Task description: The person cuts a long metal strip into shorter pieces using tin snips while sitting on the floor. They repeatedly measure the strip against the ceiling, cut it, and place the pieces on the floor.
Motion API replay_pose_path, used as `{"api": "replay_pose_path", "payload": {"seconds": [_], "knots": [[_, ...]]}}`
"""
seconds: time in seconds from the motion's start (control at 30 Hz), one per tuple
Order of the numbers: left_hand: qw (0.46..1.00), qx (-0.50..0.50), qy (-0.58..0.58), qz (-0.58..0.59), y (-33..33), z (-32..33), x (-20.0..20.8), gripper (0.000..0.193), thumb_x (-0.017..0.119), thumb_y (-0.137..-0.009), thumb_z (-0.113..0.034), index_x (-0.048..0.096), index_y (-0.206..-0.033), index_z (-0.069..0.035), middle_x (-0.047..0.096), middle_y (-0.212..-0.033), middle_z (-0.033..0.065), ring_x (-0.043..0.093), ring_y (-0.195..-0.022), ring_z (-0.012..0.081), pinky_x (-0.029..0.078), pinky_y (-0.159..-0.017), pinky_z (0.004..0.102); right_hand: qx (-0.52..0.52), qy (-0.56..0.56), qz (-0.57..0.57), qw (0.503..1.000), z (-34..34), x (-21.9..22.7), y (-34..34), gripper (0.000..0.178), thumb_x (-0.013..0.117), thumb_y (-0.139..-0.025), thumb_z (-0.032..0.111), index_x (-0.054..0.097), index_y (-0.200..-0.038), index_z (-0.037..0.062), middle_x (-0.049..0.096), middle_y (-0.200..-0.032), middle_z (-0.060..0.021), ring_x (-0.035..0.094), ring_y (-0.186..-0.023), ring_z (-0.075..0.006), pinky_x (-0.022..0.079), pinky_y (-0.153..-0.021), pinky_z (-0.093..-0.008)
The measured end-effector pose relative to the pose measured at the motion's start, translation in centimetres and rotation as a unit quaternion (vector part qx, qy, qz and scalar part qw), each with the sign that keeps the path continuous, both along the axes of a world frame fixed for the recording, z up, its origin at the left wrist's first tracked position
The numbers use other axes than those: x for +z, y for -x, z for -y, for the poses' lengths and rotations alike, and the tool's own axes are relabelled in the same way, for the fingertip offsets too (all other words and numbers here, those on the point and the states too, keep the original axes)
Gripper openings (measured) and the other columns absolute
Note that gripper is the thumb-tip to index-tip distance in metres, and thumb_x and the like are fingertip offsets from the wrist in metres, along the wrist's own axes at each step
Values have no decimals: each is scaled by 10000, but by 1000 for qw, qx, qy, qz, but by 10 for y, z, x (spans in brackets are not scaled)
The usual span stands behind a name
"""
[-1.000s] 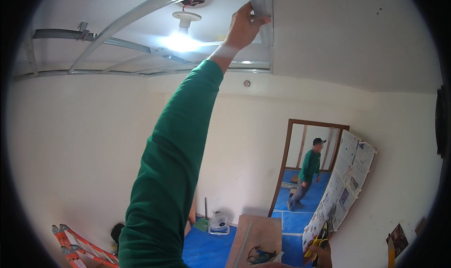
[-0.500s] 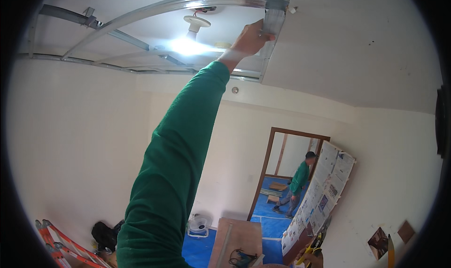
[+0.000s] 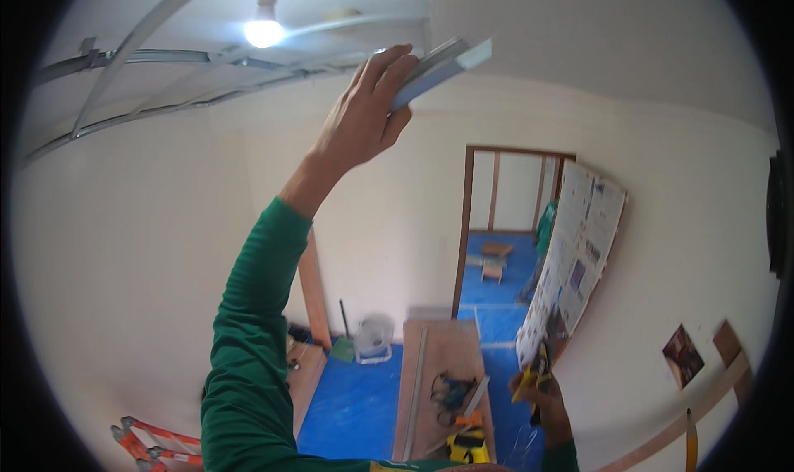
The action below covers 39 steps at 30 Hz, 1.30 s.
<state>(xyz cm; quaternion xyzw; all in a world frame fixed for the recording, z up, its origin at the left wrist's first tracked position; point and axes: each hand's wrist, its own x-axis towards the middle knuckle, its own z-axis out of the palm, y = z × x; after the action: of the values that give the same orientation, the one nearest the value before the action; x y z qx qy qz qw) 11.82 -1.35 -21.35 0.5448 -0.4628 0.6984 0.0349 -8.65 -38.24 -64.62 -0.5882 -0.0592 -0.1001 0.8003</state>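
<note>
My left hand (image 3: 364, 112) is raised high, its fingers and thumb closed around a short length of grey metal channel (image 3: 447, 68). The piece slants up to the right, apart from the ceiling frame (image 3: 141, 57). Low on the right, my right hand (image 3: 552, 414) grips tin snips (image 3: 536, 379) with yellow and black handles. Their jaws are blurred against the paper-covered door behind, so whether they are apart cannot be told.
A lit bulb (image 3: 263, 30) hangs from the ceiling. Below stands a wooden work board (image 3: 438, 340) with a corded power tool (image 3: 453, 391). An orange ladder (image 3: 157, 443) is at lower left. Beyond the doorway (image 3: 463, 224) a person in green is partly hidden by the papered door (image 3: 585, 240).
My left hand has come down and left from the ceiling frame, bringing the metal channel piece away with it. My right hand shows more fully. The other person has moved behind the door.
</note>
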Motion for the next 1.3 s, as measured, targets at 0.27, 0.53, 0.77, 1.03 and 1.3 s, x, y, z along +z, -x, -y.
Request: {"api": "replay_pose_path", "payload": {"seconds": [0.27,0.53,0.77,1.03,1.3], "knots": [[912,-23,58,-406,14,-4,-189,776,579,-1161,-449,312,-1748,-15,696,-1241,205,717,-1034,322,582,-882,446,167,23,14,986,-66,25,-55,634,808,-946,17,568,-1530,64,695,-1252,-58,665,-1221,-205,544,-1069,-374],[660,-248,259,-661,41,-49,-321,675,810,-1042,-247,449,-1572,-33,619,-1239,49,643,-1155,150,546,-1031,344,232,86,-3,969,-102,25,-69,676,788,-881,133,572,-1516,49,703,-1270,-101,676,-1239,-231,517,-1133,-407],[636,-406,337,-563,64,-55,-405,534,895,-864,57,530,-1152,-206,544,-1349,-19,579,-1366,115,424,-1330,459,472,92,-52,875,-135,16,-55,682,817,-952,115,516,-1559,35,660,-1306,-87,622,-1275,-211,496,-1118,-404],[701,-458,349,-420,96,-47,-397,553,976,-852,-89,511,-1124,-215,570,-1239,11,590,-1285,198,357,-1350,516,622,165,30,765,-198,37,-23,732,832,-983,204,464,-1580,-5,632,-1328,-128,600,-1307,-248,462,-1155,-427],[791,-378,313,-365,116,-89,-370,573,996,-819,-82,526,-1083,-276,581,-1218,-85,526,-1411,145,300,-1402,499,648,128,22,750,-223,65,-20,702,836,-982,232,498,-1545,-15,620,-1359,-130,586,-1322,-250,454,-1165,-430]]}}
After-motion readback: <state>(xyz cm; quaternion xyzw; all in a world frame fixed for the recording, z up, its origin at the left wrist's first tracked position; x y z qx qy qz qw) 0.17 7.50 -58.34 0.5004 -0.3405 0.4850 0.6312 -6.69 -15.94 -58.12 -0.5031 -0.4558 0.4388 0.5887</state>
